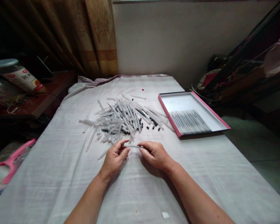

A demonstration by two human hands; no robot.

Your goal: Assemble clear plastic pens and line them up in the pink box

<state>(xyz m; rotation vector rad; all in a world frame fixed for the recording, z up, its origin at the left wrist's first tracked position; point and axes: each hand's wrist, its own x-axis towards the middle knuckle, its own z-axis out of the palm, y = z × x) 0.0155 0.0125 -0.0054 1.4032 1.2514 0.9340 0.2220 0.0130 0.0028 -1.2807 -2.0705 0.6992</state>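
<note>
Between my two hands a slim pen [133, 146] lies nearly level, with a pale barrel and a dark part toward its right end. My left hand [115, 158] pinches the barrel's left end between thumb and fingers. At the other end, my right hand [156, 154] is closed on the pen, and its fingers hide the tip. Just beyond the hands spreads a loose pile of pen parts [118, 116]: clear barrels, dark refills and small black plugs [153, 128]. An open pink-edged box [214, 109] sits to the right, with a row of pens [189, 121] side by side in its near part.
A pale cloth [60, 161] covers the work surface. One small red piece [143, 89] lies behind the pile, and a white scrap [165, 214] near the front. On a side table at left stands a lidded jar [21, 76]; a pink-handled object [12, 161] is below it.
</note>
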